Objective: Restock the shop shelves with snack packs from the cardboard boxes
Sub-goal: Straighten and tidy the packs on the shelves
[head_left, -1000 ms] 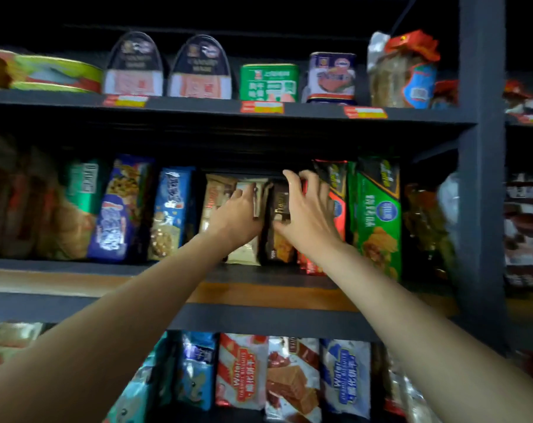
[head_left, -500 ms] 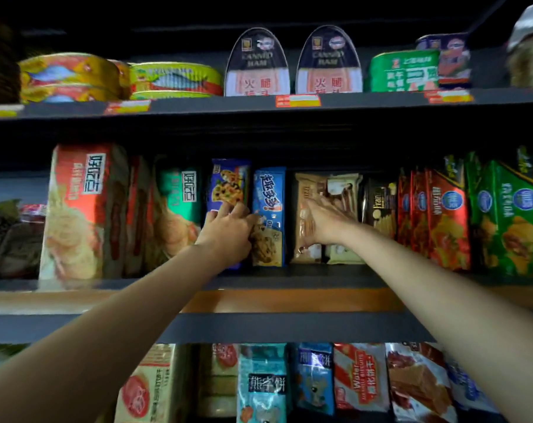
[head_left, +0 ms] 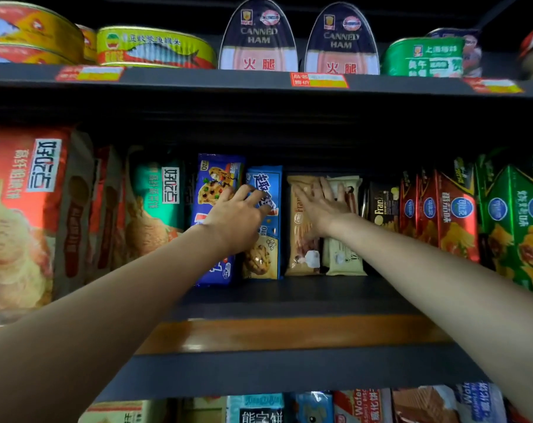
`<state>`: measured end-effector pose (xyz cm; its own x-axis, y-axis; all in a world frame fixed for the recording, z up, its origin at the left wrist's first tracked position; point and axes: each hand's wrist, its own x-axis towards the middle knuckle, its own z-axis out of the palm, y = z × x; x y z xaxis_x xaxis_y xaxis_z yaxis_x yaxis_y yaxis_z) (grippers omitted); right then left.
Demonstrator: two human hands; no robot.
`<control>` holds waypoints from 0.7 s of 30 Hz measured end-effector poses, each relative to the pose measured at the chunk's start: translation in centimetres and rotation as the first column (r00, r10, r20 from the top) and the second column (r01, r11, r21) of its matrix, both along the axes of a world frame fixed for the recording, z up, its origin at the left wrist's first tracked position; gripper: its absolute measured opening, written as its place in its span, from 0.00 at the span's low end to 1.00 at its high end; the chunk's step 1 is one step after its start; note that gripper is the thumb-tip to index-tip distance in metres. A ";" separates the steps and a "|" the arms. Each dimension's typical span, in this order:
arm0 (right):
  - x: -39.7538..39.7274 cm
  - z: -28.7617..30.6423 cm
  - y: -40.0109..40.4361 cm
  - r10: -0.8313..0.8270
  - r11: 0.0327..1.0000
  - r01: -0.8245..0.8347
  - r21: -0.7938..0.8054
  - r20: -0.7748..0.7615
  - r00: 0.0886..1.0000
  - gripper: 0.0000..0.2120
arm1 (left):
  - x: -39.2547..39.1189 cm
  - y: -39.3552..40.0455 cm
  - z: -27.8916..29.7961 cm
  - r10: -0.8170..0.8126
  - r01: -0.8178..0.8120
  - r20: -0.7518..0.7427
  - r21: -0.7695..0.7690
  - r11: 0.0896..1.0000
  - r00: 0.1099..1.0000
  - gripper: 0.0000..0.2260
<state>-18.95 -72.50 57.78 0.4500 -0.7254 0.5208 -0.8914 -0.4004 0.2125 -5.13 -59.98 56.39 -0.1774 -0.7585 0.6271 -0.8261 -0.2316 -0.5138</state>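
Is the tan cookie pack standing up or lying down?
Standing up: the tan pack sits on its short end on the shelf.

At twelve o'clock we see two canned ham tins (head_left: 258, 38) standing upright side by side on the top level. At ten o'clock lies a green and yellow fish can (head_left: 155, 47), with stacked yellow and red fish cans (head_left: 30, 32) at its left. At one o'clock sits a green luncheon meat tin (head_left: 424, 58), a dark blue tin (head_left: 469, 47) just behind it. Red and yellow price labels (head_left: 318, 80) stick to the ledge beneath.
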 end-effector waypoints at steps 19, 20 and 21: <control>-4.1 1.9 -2.4 0.262 0.957 -0.257 -0.135 0.014 0.965 0.53 | -3.5 -3.6 0.5 -0.004 -0.016 0.167 0.119 0.993 0.986 0.25; -5.0 2.2 -2.6 0.223 0.967 -0.214 -0.136 0.054 0.973 0.51 | -4.0 -4.1 0.7 -0.006 -0.019 0.191 0.127 0.992 0.982 0.25; -5.9 2.4 -2.9 0.181 0.978 -0.169 -0.123 0.093 0.979 0.49 | -4.6 -4.6 0.9 -0.009 -0.020 0.209 0.134 0.991 0.978 0.25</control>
